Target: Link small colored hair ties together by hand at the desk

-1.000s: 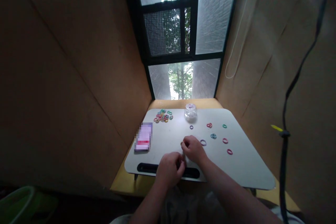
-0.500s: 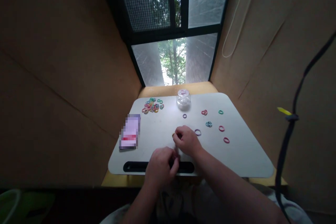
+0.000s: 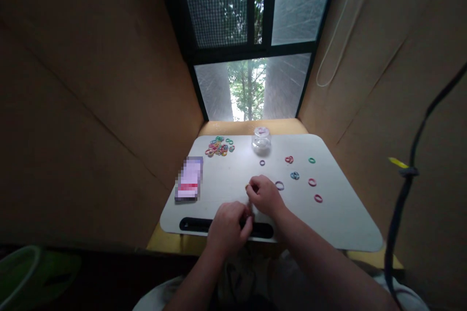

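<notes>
My right hand [image 3: 265, 195] is closed in a pinch over the white table [image 3: 226, 180], its fingertips on a small yellow-orange hair tie [image 3: 247, 187], of which only the edge shows. Just below and left of it, my left hand [image 3: 229, 226] is closed above the table's black slot; what its fingers hold, if anything, is hidden. A purple hair tie [image 3: 279, 185] lies right beside my right hand, and a smaller purple one [image 3: 262, 163] lies farther back. To the right are blue-green hair ties [image 3: 295, 175], red ones [image 3: 289, 159], a green one [image 3: 312, 160] and two pink-red ones [image 3: 318, 198].
A pile of mixed hair ties [image 3: 220, 147] lies at the back left, with a phone [image 3: 188, 179] in front of it. A clear jar [image 3: 261, 141] stands at the back, before the window. A dark strap [image 3: 399, 204] hangs on the right.
The whole view has shifted slightly, with the table appearing farther right. Both hands keep nearly the same closed pose and place over the table.
</notes>
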Motion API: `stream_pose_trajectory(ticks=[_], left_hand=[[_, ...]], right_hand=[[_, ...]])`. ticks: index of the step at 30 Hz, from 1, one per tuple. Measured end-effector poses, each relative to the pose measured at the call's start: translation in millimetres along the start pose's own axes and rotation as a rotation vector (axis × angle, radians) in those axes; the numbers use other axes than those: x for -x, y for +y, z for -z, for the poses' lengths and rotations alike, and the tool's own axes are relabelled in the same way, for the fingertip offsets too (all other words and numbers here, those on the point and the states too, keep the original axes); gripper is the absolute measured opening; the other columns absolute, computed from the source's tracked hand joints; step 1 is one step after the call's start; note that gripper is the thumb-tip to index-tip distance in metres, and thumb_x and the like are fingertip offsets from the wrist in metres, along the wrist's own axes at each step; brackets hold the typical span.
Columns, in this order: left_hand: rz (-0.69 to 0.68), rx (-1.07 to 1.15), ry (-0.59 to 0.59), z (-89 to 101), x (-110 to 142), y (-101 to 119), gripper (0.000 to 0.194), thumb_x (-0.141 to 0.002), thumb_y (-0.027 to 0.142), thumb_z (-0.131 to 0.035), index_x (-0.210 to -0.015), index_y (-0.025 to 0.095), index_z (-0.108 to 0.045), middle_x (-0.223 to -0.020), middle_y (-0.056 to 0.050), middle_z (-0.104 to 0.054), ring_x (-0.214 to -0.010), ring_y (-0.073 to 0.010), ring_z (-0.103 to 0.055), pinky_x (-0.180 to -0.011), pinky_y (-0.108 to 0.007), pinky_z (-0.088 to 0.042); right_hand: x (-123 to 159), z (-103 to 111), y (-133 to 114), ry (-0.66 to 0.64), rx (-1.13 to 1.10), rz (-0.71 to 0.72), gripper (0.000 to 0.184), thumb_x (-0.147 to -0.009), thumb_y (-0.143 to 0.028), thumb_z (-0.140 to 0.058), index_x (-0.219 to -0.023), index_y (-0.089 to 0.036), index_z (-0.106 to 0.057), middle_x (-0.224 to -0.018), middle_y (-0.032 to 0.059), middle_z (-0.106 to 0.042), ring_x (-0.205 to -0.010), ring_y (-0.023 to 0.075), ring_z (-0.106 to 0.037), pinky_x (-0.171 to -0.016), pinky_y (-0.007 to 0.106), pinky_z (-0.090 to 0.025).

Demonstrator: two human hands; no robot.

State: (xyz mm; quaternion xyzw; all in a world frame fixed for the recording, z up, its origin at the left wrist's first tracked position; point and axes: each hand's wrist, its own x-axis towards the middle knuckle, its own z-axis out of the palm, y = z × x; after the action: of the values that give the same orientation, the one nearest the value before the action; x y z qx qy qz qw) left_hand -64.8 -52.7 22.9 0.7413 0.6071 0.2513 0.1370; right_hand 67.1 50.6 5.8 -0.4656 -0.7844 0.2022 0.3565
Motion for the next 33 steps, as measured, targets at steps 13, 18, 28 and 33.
stream_pose_trajectory(ticks=[13,18,28,33], left_hand=[[0.015,0.012,0.084,2.1,8.0,1.9,0.005,-0.078,0.019,-0.056,-0.078,0.022,-0.060,-0.076,-0.002,-0.062,-0.077,-0.0185,-0.054,-0.071,-0.031,-0.036],[0.012,0.005,0.097,2.4,9.9,0.9,0.006,-0.078,0.019,-0.056,-0.077,0.023,-0.061,-0.076,-0.002,-0.063,-0.076,-0.0185,-0.054,-0.070,-0.031,-0.035],[0.021,0.020,0.097,2.3,10.7,-0.1,0.007,-0.078,0.020,-0.056,-0.077,0.022,-0.062,-0.076,-0.003,-0.064,-0.076,-0.0185,-0.055,-0.071,-0.031,-0.036],[0.009,0.028,0.105,2.6,10.6,-1.2,0.006,-0.078,0.020,-0.057,-0.077,0.023,-0.062,-0.075,-0.001,-0.063,-0.075,-0.0178,-0.054,-0.071,-0.030,-0.036]], right_hand=[[3.7,-2.1,-2.4,0.046,0.042,0.031,0.021,-0.079,-0.022,-0.051,-0.059,-0.019,-0.049,-0.061,-0.0012,-0.050,-0.063,0.0133,-0.046,-0.060,0.025,-0.031],[3.7,-3.4,-1.7,0.047,0.061,0.038,0.021,-0.079,-0.022,-0.051,-0.058,-0.020,-0.048,-0.060,-0.0013,-0.051,-0.063,0.0136,-0.046,-0.061,0.025,-0.031],[3.7,-7.3,1.0,0.058,0.101,0.041,0.022,-0.080,-0.024,-0.050,-0.059,-0.020,-0.049,-0.060,-0.0012,-0.051,-0.063,0.0139,-0.046,-0.061,0.025,-0.031],[3.5,-8.2,2.2,0.064,0.101,0.047,0.021,-0.080,-0.025,-0.050,-0.059,-0.020,-0.050,-0.061,-0.0009,-0.052,-0.064,0.0139,-0.046,-0.061,0.025,-0.032]])
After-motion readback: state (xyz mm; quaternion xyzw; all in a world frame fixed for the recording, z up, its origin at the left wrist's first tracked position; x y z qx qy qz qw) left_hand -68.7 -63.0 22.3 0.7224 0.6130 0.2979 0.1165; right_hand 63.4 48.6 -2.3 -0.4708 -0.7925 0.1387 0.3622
